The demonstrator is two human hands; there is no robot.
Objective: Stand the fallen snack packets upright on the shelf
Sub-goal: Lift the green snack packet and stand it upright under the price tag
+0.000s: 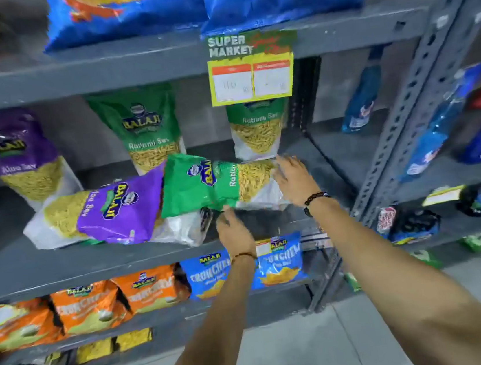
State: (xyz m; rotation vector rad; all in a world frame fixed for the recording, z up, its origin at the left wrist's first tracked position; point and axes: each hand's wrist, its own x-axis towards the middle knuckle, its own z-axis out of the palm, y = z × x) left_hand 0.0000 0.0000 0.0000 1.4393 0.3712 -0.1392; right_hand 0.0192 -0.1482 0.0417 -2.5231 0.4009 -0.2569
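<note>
I have both hands at the fallen green packet (218, 185), which lies on its side on the middle shelf (62, 268), its top end resting over the purple packet (106, 211) that is also down beside it. My right hand (295, 180) is spread flat against the clear bottom end of the green packet, fingers splayed, pressing rather than gripping. My left hand (234, 228) sits under the packet's lower edge with fingers loosely curled, and I cannot tell whether it has actually pinched the film or is only touching it. The risk I see is the overlap: if I swing the green packet up from here, its top end drags across the purple one and may shove that toward the shelf's front lip. A flat-palmed push could also let the slick film slide off. Just behind stands an upright green packet (260, 131), very close to my right fingers, so a careless swing might topple it. The hanging price tag (251, 68) above looks low enough to catch.
</note>
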